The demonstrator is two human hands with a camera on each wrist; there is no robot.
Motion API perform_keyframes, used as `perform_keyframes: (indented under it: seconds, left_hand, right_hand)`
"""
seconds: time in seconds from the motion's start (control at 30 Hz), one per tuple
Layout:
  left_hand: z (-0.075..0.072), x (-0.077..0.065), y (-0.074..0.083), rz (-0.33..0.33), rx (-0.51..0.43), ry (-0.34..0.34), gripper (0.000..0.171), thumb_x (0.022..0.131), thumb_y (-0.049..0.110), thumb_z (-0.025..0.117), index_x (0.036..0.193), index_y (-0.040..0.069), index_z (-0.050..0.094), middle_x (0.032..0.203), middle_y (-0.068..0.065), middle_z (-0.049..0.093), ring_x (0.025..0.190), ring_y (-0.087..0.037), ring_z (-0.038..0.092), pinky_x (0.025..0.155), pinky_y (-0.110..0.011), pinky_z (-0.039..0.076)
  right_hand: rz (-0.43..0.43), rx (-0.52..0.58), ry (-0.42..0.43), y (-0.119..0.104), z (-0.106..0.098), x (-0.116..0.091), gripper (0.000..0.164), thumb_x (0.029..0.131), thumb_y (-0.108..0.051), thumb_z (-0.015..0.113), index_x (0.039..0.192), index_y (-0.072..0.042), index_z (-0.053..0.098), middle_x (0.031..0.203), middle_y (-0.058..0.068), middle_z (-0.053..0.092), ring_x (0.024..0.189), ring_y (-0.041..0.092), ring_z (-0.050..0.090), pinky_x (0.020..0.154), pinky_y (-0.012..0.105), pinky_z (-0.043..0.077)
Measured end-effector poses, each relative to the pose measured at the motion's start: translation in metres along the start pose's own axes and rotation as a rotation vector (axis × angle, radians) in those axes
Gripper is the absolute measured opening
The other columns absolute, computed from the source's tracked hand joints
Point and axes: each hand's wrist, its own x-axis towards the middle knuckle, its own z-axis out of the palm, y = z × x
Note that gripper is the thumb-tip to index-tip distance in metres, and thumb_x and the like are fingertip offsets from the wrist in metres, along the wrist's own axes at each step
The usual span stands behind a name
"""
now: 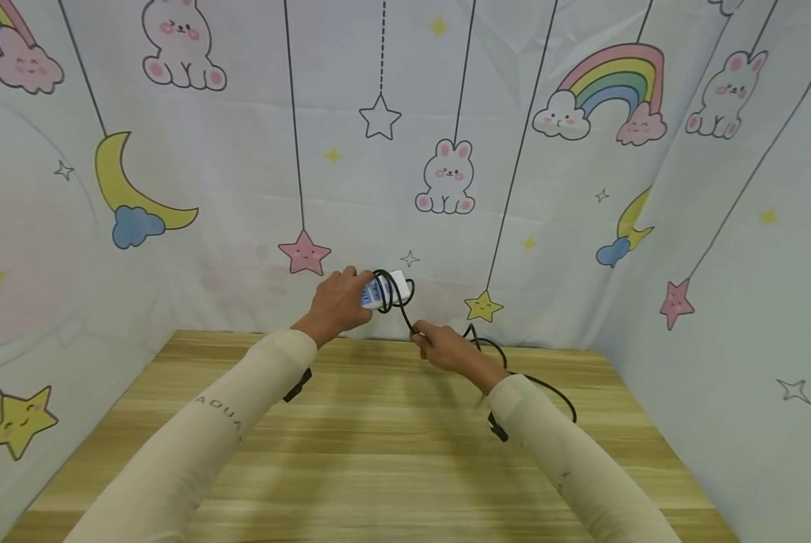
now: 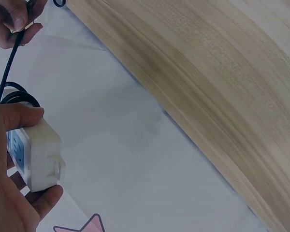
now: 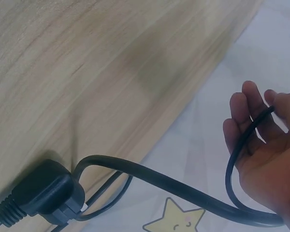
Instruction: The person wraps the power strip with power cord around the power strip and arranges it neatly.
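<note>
Head view: a white fabric backdrop (image 1: 351,196), printed with rabbits, rainbows, moons and stars, surrounds a wood-grain tabletop (image 1: 392,467). Two forearms in cream sleeves (image 1: 202,430) reach toward its far edge, with a black strap showing beneath each wrist. A left hand (image 1: 341,302) holds a white power strip (image 2: 44,154) with a blue socket face; the strip is raised in the air near the backdrop, apart from the wood. The left thumb presses one edge while fingers curl beneath the other. Several loops of black power cord (image 3: 174,186) circle the strip's far end, and the cord runs from there to the right hand (image 1: 449,347). That hand pinches it between thumb and forefinger; the remaining fingers lie loosely bent, close together, with cord passing across them. Beyond, the cord trails in loose bends to the person's right, toward a moulded black plug (image 3: 46,188) over the wood; whether the plug rests there cannot be told. Judging by looks, the strip should be light, rigid and rather smooth, best held by its long edges at the bare end, clear of the loops. The cord seems springy and liable to uncoil, so a pinch near the windings would suit it.
</note>
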Motion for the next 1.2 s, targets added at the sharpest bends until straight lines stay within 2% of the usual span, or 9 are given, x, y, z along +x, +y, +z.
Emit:
perform_keyframes:
  seconds: [0.13, 0.23, 0.4, 0.5, 0.67, 0.73, 0.93, 1.07, 1.2]
  left_hand:
    - [-0.003, 0.001, 0.000, 0.034, -0.019, 0.008, 0.063, 0.086, 0.016, 0.080, 0.147, 0.008, 0.067, 0.115, -0.020, 0.071, 0.092, -0.033, 0.066, 0.076, -0.046, 0.061]
    - [-0.006, 0.002, 0.001, 0.058, -0.036, 0.000, 0.063, 0.087, 0.016, 0.081, 0.148, 0.009, 0.068, 0.116, -0.020, 0.071, 0.092, -0.033, 0.066, 0.077, -0.046, 0.061]
    - [-0.011, 0.004, 0.001, 0.099, -0.062, -0.042, 0.065, 0.087, 0.020, 0.085, 0.150, 0.011, 0.068, 0.120, -0.019, 0.072, 0.093, -0.031, 0.067, 0.080, -0.046, 0.059]
    - [-0.014, 0.005, 0.000, 0.130, -0.085, -0.066, 0.066, 0.087, 0.021, 0.087, 0.150, 0.011, 0.069, 0.123, -0.018, 0.072, 0.094, -0.030, 0.067, 0.082, -0.045, 0.060]
    - [-0.019, 0.005, -0.004, 0.176, -0.133, -0.132, 0.066, 0.087, 0.023, 0.090, 0.149, 0.014, 0.070, 0.123, -0.015, 0.073, 0.097, -0.029, 0.068, 0.086, -0.046, 0.061]
    - [-0.022, 0.004, -0.004, 0.199, -0.146, -0.178, 0.065, 0.086, 0.023, 0.091, 0.148, 0.015, 0.071, 0.123, -0.013, 0.072, 0.098, -0.029, 0.068, 0.087, -0.047, 0.061]
    - [-0.023, -0.001, -0.001, 0.296, -0.141, -0.298, 0.063, 0.086, 0.023, 0.093, 0.146, 0.017, 0.073, 0.122, -0.007, 0.072, 0.101, -0.024, 0.068, 0.093, -0.046, 0.062]
    - [-0.022, -0.004, -0.001, 0.334, -0.120, -0.323, 0.062, 0.086, 0.024, 0.092, 0.144, 0.017, 0.074, 0.121, -0.005, 0.072, 0.102, -0.023, 0.069, 0.095, -0.045, 0.062]
    - [-0.022, -0.005, -0.002, 0.343, -0.107, -0.312, 0.061, 0.085, 0.024, 0.092, 0.143, 0.017, 0.074, 0.119, -0.005, 0.072, 0.100, -0.022, 0.069, 0.094, -0.045, 0.062]
  right_hand:
    - [-0.022, -0.015, -0.016, 0.002, 0.004, 0.004, 0.022, 0.123, -0.027, 0.044, 0.124, -0.015, 0.062, 0.101, 0.014, 0.078, 0.083, 0.017, 0.066, 0.076, 0.036, 0.052]
    - [-0.041, -0.005, -0.025, 0.004, 0.005, 0.007, 0.024, 0.123, -0.028, 0.045, 0.125, -0.012, 0.063, 0.100, 0.012, 0.077, 0.085, 0.017, 0.068, 0.077, 0.036, 0.053]
    - [-0.076, 0.017, -0.072, 0.009, 0.006, 0.014, 0.029, 0.123, -0.027, 0.044, 0.119, -0.009, 0.066, 0.110, 0.020, 0.079, 0.091, 0.018, 0.070, 0.085, 0.039, 0.056]
    - [-0.077, -0.009, -0.097, 0.011, 0.008, 0.019, 0.035, 0.124, -0.029, 0.041, 0.116, -0.008, 0.068, 0.114, 0.020, 0.079, 0.095, 0.019, 0.072, 0.089, 0.041, 0.058]
    - [-0.038, -0.055, -0.124, 0.013, 0.011, 0.026, 0.049, 0.123, -0.039, 0.041, 0.125, -0.003, 0.074, 0.116, 0.013, 0.080, 0.102, 0.022, 0.074, 0.096, 0.047, 0.060]
    - [-0.019, -0.061, -0.123, 0.014, 0.011, 0.029, 0.049, 0.122, -0.042, 0.044, 0.131, -0.004, 0.074, 0.118, 0.012, 0.080, 0.106, 0.023, 0.075, 0.098, 0.048, 0.060]
    - [-0.017, -0.040, -0.107, 0.012, -0.001, 0.029, 0.037, 0.120, -0.027, 0.055, 0.143, -0.003, 0.070, 0.139, 0.023, 0.076, 0.131, 0.041, 0.073, 0.113, 0.055, 0.058]
    - [-0.100, -0.164, -0.080, 0.016, -0.011, 0.032, 0.033, 0.118, -0.016, 0.056, 0.143, -0.002, 0.072, 0.147, 0.022, 0.074, 0.142, 0.041, 0.069, 0.122, 0.054, 0.054]
    - [-0.167, -0.236, -0.064, 0.017, -0.018, 0.037, 0.025, 0.115, -0.010, 0.062, 0.135, -0.003, 0.075, 0.138, 0.018, 0.077, 0.133, 0.037, 0.073, 0.116, 0.052, 0.057]
